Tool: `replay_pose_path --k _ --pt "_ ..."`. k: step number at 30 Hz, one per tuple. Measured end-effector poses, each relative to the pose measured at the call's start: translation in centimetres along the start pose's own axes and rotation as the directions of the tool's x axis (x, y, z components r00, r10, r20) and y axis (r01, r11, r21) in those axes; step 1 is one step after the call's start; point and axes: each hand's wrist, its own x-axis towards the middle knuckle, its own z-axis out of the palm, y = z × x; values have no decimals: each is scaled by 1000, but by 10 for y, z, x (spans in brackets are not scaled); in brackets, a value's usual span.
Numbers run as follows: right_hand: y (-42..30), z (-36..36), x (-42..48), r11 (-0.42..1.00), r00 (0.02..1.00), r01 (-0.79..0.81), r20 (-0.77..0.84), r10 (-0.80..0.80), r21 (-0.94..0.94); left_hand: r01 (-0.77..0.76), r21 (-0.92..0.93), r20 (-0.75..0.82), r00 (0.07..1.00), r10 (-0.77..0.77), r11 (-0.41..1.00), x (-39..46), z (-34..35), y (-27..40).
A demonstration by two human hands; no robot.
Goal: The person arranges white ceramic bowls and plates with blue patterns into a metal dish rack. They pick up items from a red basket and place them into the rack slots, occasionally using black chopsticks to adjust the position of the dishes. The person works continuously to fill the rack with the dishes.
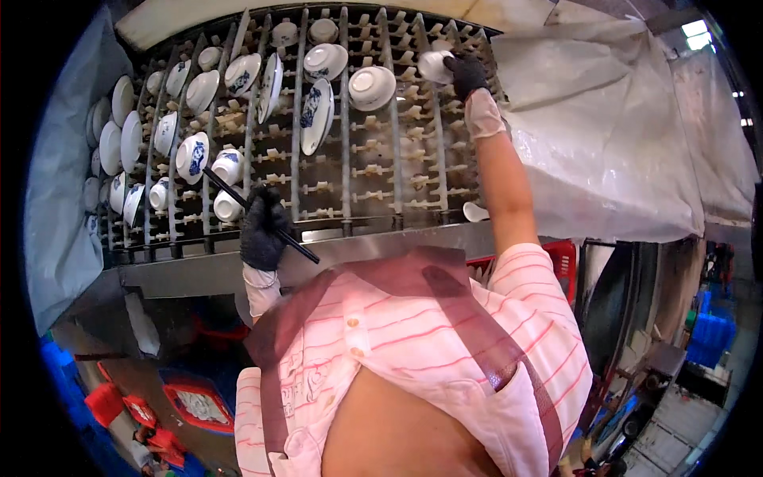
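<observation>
My left hand (265, 229), in a dark glove, is closed around black chopsticks (301, 246) at the near edge of a pegged conveyor rack (369, 161). Small white bowls (228, 206) lie just left of it. At the far right of the rack my right hand (468, 74), also gloved, grips the rim of a white bowl (435, 67); another small white piece shows behind that bowl. A white bowl (371, 88) and a blue-patterned oval dish (317, 116) rest between the hands. A white spoon (475, 212) lies at the rack's near right corner.
Many plates (111, 148) and bowls stand on the left part of the rack. Plastic sheeting (602, 131) hangs at the right, with more at the left. A metal ledge (197, 271) runs along the near side. Red crates (199, 411) and a person are at the lower left.
</observation>
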Motion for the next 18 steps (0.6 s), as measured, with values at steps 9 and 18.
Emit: replay_pose_path --k 9,18 --pt "-67 -52 -114 550 889 189 -96 -447 -813 -43 -146 -15 999 41 988 7 -17 -20" --pt "-47 -108 -134 287 993 5 39 115 -958 -20 -160 73 997 32 987 10 -9 -31"
